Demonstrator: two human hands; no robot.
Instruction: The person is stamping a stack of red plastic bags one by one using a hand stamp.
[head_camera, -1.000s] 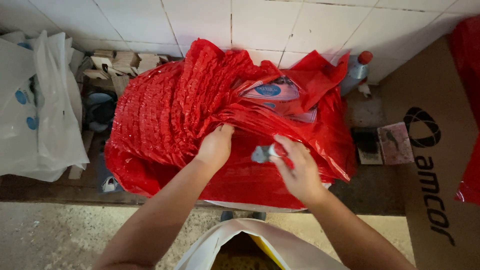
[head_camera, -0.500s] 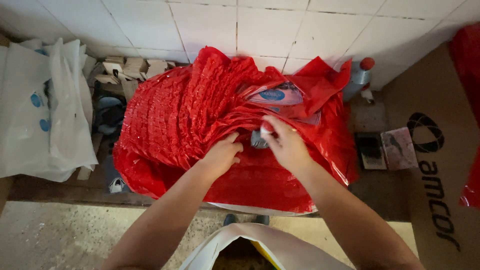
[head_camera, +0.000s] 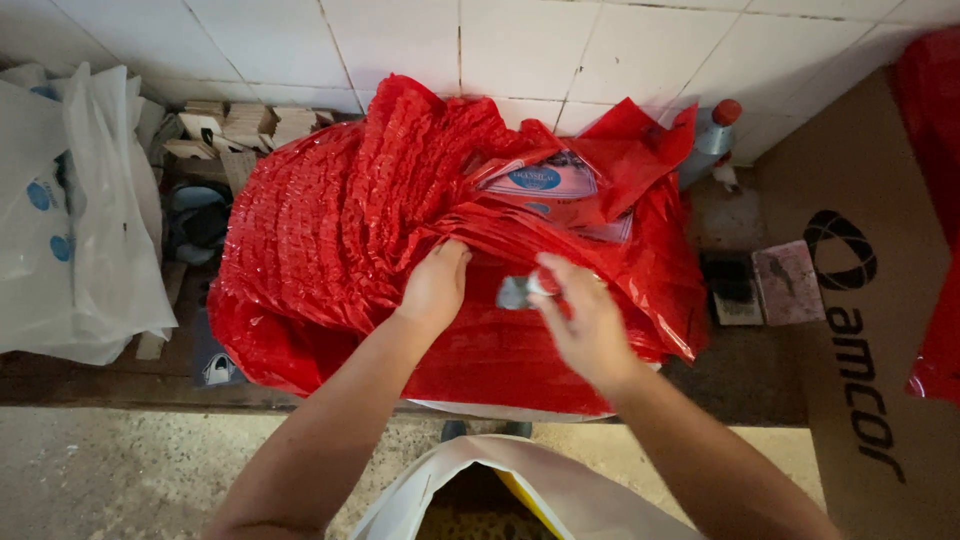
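At the far left a white bag (head_camera: 85, 250) with blue spots slumps against the tiled wall (head_camera: 400, 40), with a stack of cardboard pieces (head_camera: 235, 125) just behind it. In the middle a big red bag (head_camera: 330, 230), crinkled and heaped, covers most of the table (head_camera: 745, 370). The left hand (head_camera: 435, 285) presses into a fold of the red bag, its fingers curled and tucked into the plastic, gripping it. Just to the right, the right hand (head_camera: 585, 320) hovers over the bag, blurred, with its fingers pinched round a small grey piece (head_camera: 515, 292); what that piece is cannot be told. Above the hands, packets (head_camera: 545, 178) with blue labels show inside the bag's mouth. Further right stand a bottle (head_camera: 712, 135) with a red cap, two small cards (head_camera: 765, 285), and a cardboard box (head_camera: 870, 330).
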